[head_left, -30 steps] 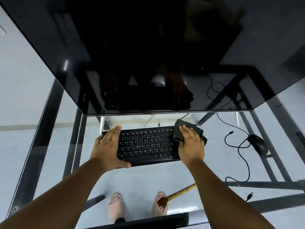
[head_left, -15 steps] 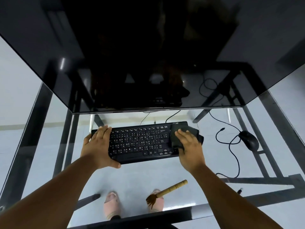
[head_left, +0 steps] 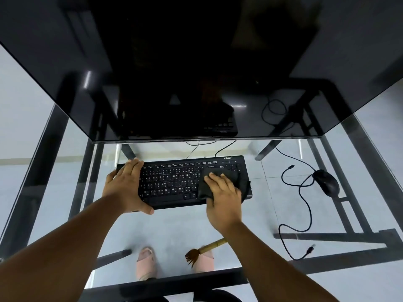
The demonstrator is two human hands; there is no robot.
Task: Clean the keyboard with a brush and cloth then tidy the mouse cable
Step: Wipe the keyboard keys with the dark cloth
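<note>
A black keyboard [head_left: 174,182] lies on the glass desk below the monitor. My left hand [head_left: 126,186] rests flat on its left end, thumb at the front edge. My right hand [head_left: 224,197] presses a dark cloth [head_left: 226,179] onto the keys at the right end. A brush [head_left: 207,249] with a bamboo handle and brown bristles lies on the glass near the front edge, partly behind my right forearm. The black mouse [head_left: 327,182] sits to the right, its cable [head_left: 305,205] trailing in loose loops toward the front.
A large dark monitor [head_left: 196,62] overhangs the back of the glass desk [head_left: 272,214]. The desk's black frame bars run along the front and right. My feet in pink sandals show through the glass below.
My right hand has slid the cloth from the keyboard's far right corner down and left over the right-hand keys. My left hand stays on the left end.
</note>
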